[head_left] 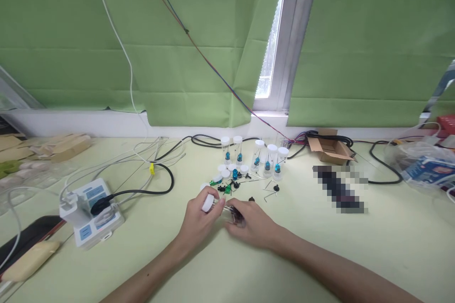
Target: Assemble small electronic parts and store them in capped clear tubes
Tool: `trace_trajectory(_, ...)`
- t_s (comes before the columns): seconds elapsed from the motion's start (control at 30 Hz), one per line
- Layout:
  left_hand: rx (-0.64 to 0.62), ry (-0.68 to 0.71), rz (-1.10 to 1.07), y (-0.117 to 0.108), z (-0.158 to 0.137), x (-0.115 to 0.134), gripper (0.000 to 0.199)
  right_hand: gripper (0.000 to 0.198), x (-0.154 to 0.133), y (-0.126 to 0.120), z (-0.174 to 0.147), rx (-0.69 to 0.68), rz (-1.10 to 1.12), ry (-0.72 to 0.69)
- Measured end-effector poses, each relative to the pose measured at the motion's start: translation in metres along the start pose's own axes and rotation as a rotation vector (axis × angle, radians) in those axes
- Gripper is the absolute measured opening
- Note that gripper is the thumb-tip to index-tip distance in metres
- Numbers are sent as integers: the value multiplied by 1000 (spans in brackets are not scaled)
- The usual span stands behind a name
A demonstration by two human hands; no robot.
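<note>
Low over the table, both hands are together around a clear tube with a white cap point(208, 203), tilted on its side. My left hand point(199, 213) is closed around the capped end. At the other end, my right hand point(254, 223) wraps the clear tube point(239, 220), where a dark part and thin metal rods show inside. Fingers cover much of the tube. Just beyond lie loose white caps point(244, 169), green parts point(228, 190), a blue part point(235, 174), small black knobs point(276, 188) and bent metal pins point(270, 195). Several capped clear tubes point(268, 161) with blue parts inside stand behind them.
At left, a white power strip point(99, 213) has plugs and cables in it. Black cables point(209, 142) run along the back. An open cardboard box point(329, 150) stands at back right, near a pixelated dark object point(337, 189). Plastic bags point(408, 161) lie far right.
</note>
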State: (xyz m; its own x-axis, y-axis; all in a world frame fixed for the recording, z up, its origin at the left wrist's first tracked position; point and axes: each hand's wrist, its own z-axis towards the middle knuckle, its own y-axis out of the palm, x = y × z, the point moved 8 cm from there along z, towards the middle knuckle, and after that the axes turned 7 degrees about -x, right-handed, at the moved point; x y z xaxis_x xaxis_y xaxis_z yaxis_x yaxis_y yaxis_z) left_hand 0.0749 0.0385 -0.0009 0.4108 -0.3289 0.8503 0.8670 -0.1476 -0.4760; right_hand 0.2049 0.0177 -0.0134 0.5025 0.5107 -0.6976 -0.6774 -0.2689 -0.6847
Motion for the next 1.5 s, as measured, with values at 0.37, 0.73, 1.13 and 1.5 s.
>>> trace_trajectory(0.37,-28,216,101,11,-17,24,30,58,-44,-19,-5,-6,126,-165)
trace_trajectory(0.73,6,474,22,13,-26,30,54,50,-55,-60,-6,71,22,-204)
trace_trajectory(1.13,-45,276,115,16,-18,13,38,28,-38,-187,-25,424,-406,188)
trace_trajectory(1.5,-134,172,205,22,-11,3,27,19,24,-202,-28,186,-621,529)
